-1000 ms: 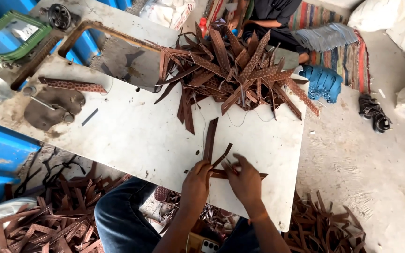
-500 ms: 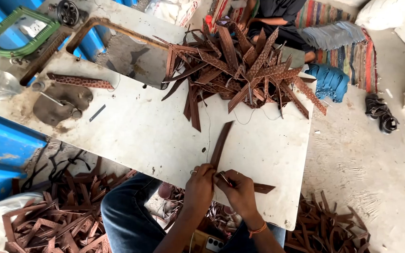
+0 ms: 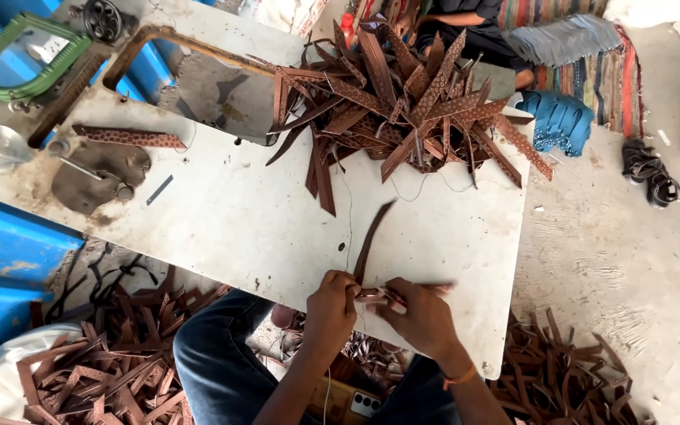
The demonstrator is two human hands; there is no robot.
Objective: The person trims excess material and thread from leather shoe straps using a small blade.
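Observation:
My left hand (image 3: pixel 330 308) and my right hand (image 3: pixel 419 316) meet at the near edge of the white table (image 3: pixel 230 212). Both pinch one long brown leather strap (image 3: pixel 371 240). The strap curves up from my fingers toward the table's middle, and a short end sticks out to the right past my right hand. A thin thread (image 3: pixel 349 228) runs from my hands up toward the big heap of brown patterned straps (image 3: pixel 403 102) at the far side of the table.
A brown sewing-machine base (image 3: pixel 96 169) and a green frame (image 3: pixel 29 55) sit at the table's left. Heaps of brown straps lie on the floor at the left (image 3: pixel 112 370) and right (image 3: pixel 568 378). Another person sits beyond the table by blue pieces (image 3: pixel 556 118). Sandals (image 3: pixel 651 173) lie at the right.
My hands stay at the near edge on the strap. The strap's long end has swung a little and its short end now points right. The camera view has shifted slightly.

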